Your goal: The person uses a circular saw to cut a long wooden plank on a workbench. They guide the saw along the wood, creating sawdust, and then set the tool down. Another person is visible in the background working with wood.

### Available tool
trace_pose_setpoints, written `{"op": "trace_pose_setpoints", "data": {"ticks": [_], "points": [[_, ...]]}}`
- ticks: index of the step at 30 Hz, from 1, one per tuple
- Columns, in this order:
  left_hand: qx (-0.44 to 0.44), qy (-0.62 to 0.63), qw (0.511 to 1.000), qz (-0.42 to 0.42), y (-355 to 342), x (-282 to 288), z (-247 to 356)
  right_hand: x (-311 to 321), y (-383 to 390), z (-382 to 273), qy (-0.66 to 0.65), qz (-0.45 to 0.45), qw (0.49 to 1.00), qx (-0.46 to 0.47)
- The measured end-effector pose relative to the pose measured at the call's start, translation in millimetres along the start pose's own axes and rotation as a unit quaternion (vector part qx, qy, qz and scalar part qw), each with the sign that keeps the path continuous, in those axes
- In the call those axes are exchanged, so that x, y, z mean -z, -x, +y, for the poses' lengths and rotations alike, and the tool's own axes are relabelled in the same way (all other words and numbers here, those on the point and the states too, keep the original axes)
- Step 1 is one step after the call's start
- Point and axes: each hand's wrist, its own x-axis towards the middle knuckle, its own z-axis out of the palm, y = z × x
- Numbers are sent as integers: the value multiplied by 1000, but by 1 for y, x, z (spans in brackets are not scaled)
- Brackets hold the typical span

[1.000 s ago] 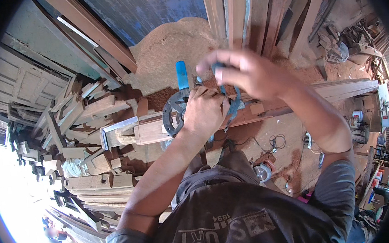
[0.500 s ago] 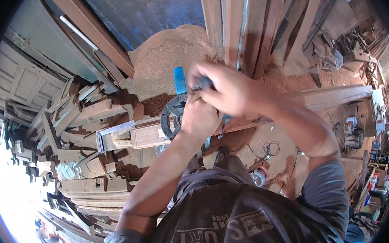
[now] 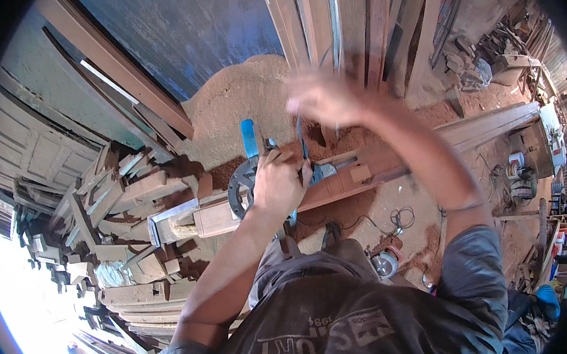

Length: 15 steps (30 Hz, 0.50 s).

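Workshop floor [image 3: 390,199], sawdust-strewn, one timber beam [image 3: 214,222] running across. Item: black ring-based tool [image 3: 233,197], over the beam's left end. Left hand [image 3: 278,180]: curled closed at the tool's right side, apparently gripping it. Right hand [image 3: 330,98]: raised, half-curled, blurred; hold cannot be told. Thin dark strand [image 3: 301,136]: between the hands. Status: handling judged under way, strand seemingly unfastened; remaining work not determinable.

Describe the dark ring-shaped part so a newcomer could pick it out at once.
Find the long wooden beam crossing the middle of the picture. Near its left end, just left of the person's left grip, is the dark ring. Unlike the pale, angular wood scraps farther left, it is curved and dark, with a bright blue strip just above.
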Motion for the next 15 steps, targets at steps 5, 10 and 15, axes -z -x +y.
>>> {"op": "trace_pose_setpoints", "data": {"ticks": [5,10,15], "points": [[9,-8,1000,-23,1,1,0,-52,28,-7,-322,-241,899,-172],[-14,23,1000,14,-2,2,3,-107,24,27,-289,-239,913,-161],[2,23,1000,-15,-2,4,5,-218,63,29,-554,-57,813,-171]]}}
